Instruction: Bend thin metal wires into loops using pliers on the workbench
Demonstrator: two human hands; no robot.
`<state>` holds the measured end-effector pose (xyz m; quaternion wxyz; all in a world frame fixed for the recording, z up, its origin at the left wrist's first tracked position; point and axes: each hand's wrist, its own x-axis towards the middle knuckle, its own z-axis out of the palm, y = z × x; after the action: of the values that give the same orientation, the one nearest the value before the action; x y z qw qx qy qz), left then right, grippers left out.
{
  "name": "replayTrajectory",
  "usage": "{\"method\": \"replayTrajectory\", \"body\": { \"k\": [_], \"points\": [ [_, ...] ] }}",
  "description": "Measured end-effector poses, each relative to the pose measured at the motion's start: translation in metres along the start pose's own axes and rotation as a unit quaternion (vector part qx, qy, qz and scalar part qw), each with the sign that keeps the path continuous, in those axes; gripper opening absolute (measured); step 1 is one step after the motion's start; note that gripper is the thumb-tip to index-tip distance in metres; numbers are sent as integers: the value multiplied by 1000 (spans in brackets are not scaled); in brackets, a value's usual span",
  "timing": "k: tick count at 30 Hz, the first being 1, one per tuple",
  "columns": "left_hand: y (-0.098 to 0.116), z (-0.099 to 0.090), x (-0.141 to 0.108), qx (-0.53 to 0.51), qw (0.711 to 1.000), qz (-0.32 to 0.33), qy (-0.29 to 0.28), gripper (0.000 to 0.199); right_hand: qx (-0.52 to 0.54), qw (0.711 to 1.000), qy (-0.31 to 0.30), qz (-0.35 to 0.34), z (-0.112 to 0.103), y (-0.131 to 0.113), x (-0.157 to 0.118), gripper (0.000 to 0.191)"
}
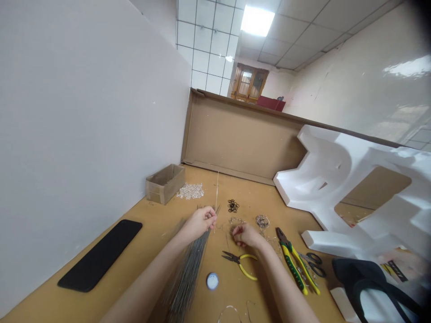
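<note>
My left hand (204, 220) is closed in a pinch on a thin straight wire (217, 190), which stands nearly upright above the table. Beneath that forearm lies a bundle of grey wires (190, 273). My right hand (247, 235) has its fingers curled together close to a loose loop of thin wire (236, 220); whatever is between the fingertips is too small to make out. Just below it, small yellow-handled pliers (247, 265) rest on the table, partly behind the right forearm. A small round blue-and-white item (212, 281) lies between my arms.
Beyond my hands are clear beads (191, 191), black rings (232, 206) and coiled wire (262, 221). Large green-and-yellow pliers (292, 260) and scissors (314, 264) lie right. A cardboard box (164, 184), black slab (101, 255) and white foam (319, 175) border the workspace.
</note>
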<state>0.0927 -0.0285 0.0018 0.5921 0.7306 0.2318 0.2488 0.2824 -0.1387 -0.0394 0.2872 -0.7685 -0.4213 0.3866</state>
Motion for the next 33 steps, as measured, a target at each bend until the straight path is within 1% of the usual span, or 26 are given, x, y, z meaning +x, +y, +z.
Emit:
{"method": "replayTrajectory", "body": {
  "k": [3, 6, 8, 11, 13, 15, 17, 19, 21, 23, 28, 33],
  "points": [
    [-4, 0, 1, 1, 1000, 11, -6, 5, 32, 999, -9, -3, 1, 3, 1, 13],
    [-6, 0, 2, -11, 1000, 21, -9, 5, 72, 997, -16, -12, 2, 2, 1, 20],
    [-6, 1, 2, -18, 1000, 9, -10, 5, 98, 995, -19, -20, 2, 1, 0, 24],
    [-5, 1, 3, -26, 999, -11, -13, 7, 137, 990, -24, -33, 0, -1, -2, 23],
    [-4, 0, 3, -34, 999, -15, -14, 8, 169, 984, -31, -44, -2, -2, -4, 21],
    [-5, 1, 4, -44, 999, -16, -16, 11, 203, 977, -45, -55, -3, -5, -8, 24],
    [-6, 3, 4, -55, 998, -22, -28, 15, 236, 967, -61, -69, -5, -9, -14, 28],
    [-8, 7, 5, -69, 996, -33, -50, 20, 266, 958, -66, -86, -5, -14, -19, 30],
    [-8, 12, 4, -81, 993, -43, -76, 24, 291, 950, -55, -103, -4, -18, -24, 29],
    [-7, 18, 3, -87, 991, -48, -85, 26, 310, 943, -41, -118, -1, -23, -26, 29],
    [-2, 25, 0, -75, 994, -46, -65, 23, 321, 936, -22, -139, 14, -29, -25, 32],
    [-1, 27, -1, -28, 996, -51, -65, 17, 317, 934, -3, -163, 25, -30, -22, 33]
  ]
}}
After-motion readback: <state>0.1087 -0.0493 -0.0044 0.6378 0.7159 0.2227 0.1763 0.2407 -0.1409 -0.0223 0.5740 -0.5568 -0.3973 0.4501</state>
